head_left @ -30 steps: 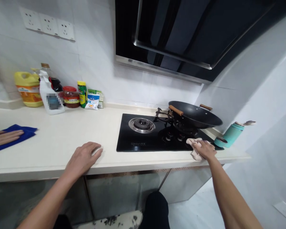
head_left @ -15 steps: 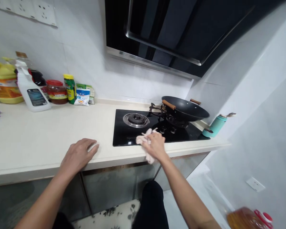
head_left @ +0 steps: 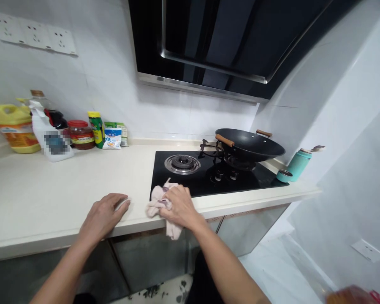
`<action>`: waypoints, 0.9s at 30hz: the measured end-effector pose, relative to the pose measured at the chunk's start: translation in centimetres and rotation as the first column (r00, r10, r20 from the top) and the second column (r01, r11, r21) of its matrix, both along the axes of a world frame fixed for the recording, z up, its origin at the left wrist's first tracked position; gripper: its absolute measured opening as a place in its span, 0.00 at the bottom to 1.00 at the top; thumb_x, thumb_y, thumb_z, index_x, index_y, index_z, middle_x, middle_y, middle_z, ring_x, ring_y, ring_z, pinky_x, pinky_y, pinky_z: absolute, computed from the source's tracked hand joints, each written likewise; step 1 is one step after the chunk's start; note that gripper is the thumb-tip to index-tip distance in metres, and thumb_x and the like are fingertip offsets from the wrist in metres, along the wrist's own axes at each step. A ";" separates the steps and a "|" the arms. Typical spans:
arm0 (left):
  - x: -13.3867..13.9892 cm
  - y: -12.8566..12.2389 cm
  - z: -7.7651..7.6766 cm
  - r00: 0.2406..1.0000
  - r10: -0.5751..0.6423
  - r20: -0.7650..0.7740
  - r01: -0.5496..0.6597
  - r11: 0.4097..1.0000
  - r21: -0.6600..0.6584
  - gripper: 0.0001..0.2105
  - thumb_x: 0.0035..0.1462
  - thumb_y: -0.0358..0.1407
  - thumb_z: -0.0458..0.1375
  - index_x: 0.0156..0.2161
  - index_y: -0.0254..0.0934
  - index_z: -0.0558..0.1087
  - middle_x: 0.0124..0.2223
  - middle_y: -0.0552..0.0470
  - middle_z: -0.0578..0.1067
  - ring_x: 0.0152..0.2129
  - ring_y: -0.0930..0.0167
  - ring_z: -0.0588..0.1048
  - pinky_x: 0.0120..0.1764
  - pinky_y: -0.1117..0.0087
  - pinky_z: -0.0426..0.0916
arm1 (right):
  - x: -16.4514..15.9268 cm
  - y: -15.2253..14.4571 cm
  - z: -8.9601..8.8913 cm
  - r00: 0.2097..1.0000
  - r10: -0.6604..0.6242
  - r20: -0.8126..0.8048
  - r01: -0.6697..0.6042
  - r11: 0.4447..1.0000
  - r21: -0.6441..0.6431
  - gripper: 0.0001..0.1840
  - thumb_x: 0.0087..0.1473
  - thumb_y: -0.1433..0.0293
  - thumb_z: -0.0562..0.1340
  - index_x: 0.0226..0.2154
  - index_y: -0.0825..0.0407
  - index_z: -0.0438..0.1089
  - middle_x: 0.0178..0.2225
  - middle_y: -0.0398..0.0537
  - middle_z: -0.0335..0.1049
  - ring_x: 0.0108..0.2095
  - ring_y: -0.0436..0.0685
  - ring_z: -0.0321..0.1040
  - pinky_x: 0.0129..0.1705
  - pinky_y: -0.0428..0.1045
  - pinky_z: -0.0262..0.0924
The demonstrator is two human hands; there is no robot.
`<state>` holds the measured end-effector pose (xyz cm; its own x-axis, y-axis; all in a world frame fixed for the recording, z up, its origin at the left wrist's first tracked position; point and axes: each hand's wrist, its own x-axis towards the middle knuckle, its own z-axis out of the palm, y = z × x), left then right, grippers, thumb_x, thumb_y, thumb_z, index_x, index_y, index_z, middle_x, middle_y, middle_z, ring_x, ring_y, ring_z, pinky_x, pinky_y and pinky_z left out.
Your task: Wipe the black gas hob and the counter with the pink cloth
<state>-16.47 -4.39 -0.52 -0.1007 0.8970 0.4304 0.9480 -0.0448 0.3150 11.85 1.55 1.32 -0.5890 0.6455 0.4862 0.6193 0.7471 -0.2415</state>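
a: here's the right hand (head_left: 179, 207), fingers clamped over a bunched pale pink cloth (head_left: 157, 198), so that grip is well and truly occupied!

b: and the cloth? right across the near left corner of the black gas hob (head_left: 204, 187), partly on the worktop (head_left: 82, 177), with a tail hanging over the front edge.

a: that tail worries me. let the grip slacken and its weight could drag the cloth towards the floor.

b: watch the top, too: a thin corner sticks up just short of the left burner (head_left: 183, 163). push towards the wall and it could snag on the metal ring.

a: the left hand (head_left: 103, 214)? fingers loosely curved, thumb spread away, holding nothing, resting by the worktop's edge. a wide stroke leftward could bump it.

b: over to the control knobs (head_left: 219, 175): loose folds dragged across could turn one.

a: behind them, the wok (head_left: 256, 145) points a wooden handle (head_left: 224, 140) leftward; a forearm knock could swing it round.

b: and the teal cup (head_left: 284, 175) stands at the far right corner. an overlong reach could tip it!
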 end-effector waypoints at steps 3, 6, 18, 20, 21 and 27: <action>0.1 0.0 0.3 1.000 0.014 0.008 -0.013 1.000 -0.019 0.22 0.63 0.52 0.49 0.45 0.41 0.78 0.52 0.46 0.80 0.49 0.57 0.77 0.53 0.58 0.68 | 5.5 0.3 -0.7 0.985 -0.162 -0.054 0.162 0.987 -0.017 0.14 0.53 0.60 0.66 0.41 0.48 0.72 0.44 0.48 0.73 0.48 0.62 0.60 0.48 0.55 0.49; 0.2 0.1 0.4 1.000 0.015 0.013 -0.015 0.999 -0.028 0.22 0.62 0.52 0.49 0.45 0.40 0.78 0.51 0.46 0.80 0.49 0.57 0.77 0.54 0.58 0.67 | 11.2 0.5 -1.2 0.951 -0.288 -0.116 0.282 0.957 -0.066 0.12 0.53 0.63 0.64 0.40 0.48 0.73 0.44 0.49 0.74 0.46 0.61 0.63 0.48 0.54 0.52; 0.6 -0.1 0.3 1.000 0.007 -0.002 -0.007 1.000 -0.006 0.23 0.62 0.51 0.46 0.45 0.39 0.78 0.50 0.45 0.80 0.49 0.58 0.76 0.54 0.58 0.67 | 33.0 6.6 0.1 0.549 -0.834 -0.048 0.781 0.533 -0.324 0.31 0.54 0.50 0.56 0.56 0.49 0.70 0.49 0.59 0.74 0.48 0.70 0.70 0.49 0.59 0.61; 0.7 -0.1 0.3 1.000 0.007 -0.006 -0.007 1.000 -0.006 0.23 0.63 0.51 0.46 0.45 0.39 0.77 0.51 0.45 0.80 0.49 0.58 0.76 0.54 0.58 0.66 | 34.7 7.8 -0.4 0.391 -0.920 0.042 0.894 0.368 -0.256 0.33 0.56 0.49 0.55 0.56 0.50 0.71 0.53 0.65 0.70 0.53 0.76 0.67 0.52 0.65 0.58; 0.7 -0.1 0.3 1.000 0.006 -0.009 -0.006 1.000 -0.006 0.23 0.63 0.51 0.46 0.45 0.39 0.77 0.51 0.45 0.80 0.49 0.58 0.76 0.54 0.58 0.66 | 35.2 8.2 -0.7 0.317 -0.946 0.071 0.930 0.295 -0.218 0.33 0.56 0.48 0.55 0.56 0.50 0.72 0.55 0.67 0.68 0.55 0.78 0.65 0.53 0.67 0.57; 0.7 -0.1 0.2 1.000 0.009 -0.011 -0.009 1.000 0.011 0.23 0.62 0.51 0.46 0.46 0.38 0.78 0.51 0.45 0.80 0.49 0.57 0.76 0.53 0.58 0.66 | 31.9 8.2 -0.6 0.332 -0.924 0.189 0.943 0.324 -0.071 0.40 0.58 0.41 0.50 0.51 0.57 0.73 0.51 0.70 0.70 0.54 0.80 0.65 0.53 0.67 0.57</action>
